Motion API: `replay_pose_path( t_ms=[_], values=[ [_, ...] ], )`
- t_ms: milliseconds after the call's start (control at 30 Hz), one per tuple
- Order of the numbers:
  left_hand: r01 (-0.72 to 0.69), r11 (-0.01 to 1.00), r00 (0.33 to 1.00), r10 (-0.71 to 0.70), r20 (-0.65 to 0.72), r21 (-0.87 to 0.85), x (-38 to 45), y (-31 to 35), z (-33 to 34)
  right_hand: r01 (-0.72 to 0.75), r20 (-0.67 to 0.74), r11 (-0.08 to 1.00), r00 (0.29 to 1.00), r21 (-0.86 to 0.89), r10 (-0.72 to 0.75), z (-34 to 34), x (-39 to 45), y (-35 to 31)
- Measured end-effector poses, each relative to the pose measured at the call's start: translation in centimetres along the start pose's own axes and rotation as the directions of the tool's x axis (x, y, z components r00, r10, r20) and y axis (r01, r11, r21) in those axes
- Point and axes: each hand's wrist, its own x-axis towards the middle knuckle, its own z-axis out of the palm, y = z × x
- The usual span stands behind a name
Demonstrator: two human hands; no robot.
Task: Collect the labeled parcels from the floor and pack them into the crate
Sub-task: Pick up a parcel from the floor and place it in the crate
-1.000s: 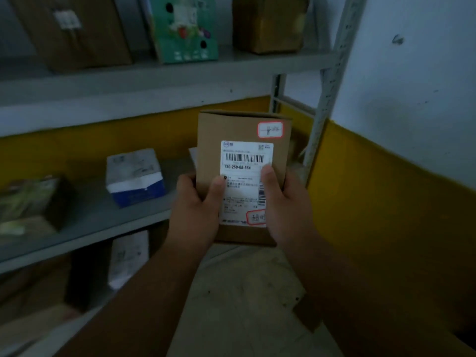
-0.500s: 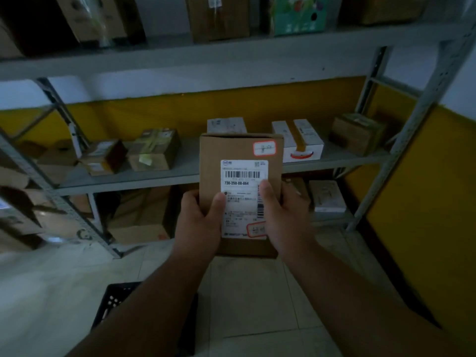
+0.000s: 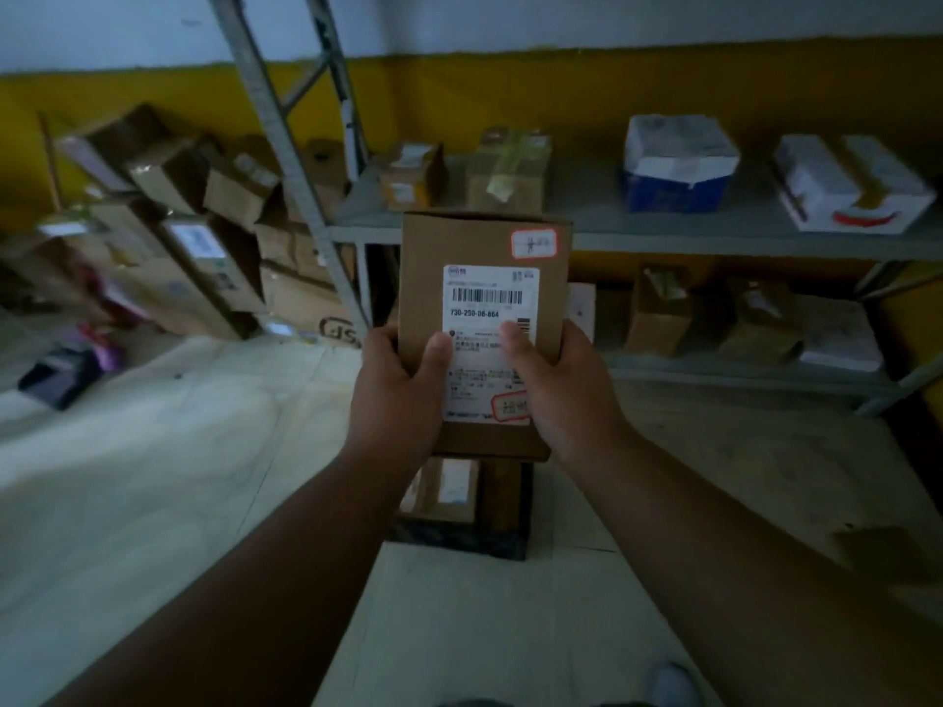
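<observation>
A brown cardboard parcel (image 3: 474, 247) with a white barcode label and two red-edged stickers stands upright in front of me. My left hand (image 3: 395, 387) grips its lower left side, thumb on the label. My right hand (image 3: 566, 385) grips the lower right side, thumb also on the label. Directly below the parcel, on the floor, sits a dark crate (image 3: 459, 540) holding a labeled brown box (image 3: 449, 489); most of the crate is hidden behind the parcel and my arms.
A grey metal shelf (image 3: 663, 232) runs along the yellow wall with a blue-and-white box (image 3: 676, 165), white boxes (image 3: 852, 186) and brown boxes. A heap of cardboard cartons (image 3: 178, 232) fills the left corner. Pale tiled floor (image 3: 153, 477) spreads to the left.
The view has swung left along the shelf and dipped. The crate with a box inside now shows under the parcel. Both hands keep the same grip.
</observation>
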Motion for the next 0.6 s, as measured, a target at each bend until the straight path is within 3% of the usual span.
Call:
replay_pose_path(
  t_ms=[133,367,600],
  values=[
    [0.034,0.999,0.999,-0.035,0.038,0.008,1.4,-2.0,-3.5,-0.023,-0.034,0.999,0.999,-0.041,0.021,4.2,-0.4,0.3],
    [0.090,0.995,0.995,-0.088,0.048,-0.034,4.2,-3.9,-3.3,-0.053,-0.085,0.994,0.995,-0.095,0.045,6.0,2.1,1.3],
    [0.167,0.986,0.986,-0.168,-0.011,-0.020,8.2,-5.9,-4.5,-0.097,0.077,0.991,0.992,-0.090,0.104,8.4,6.0,3.0]
  ],
)
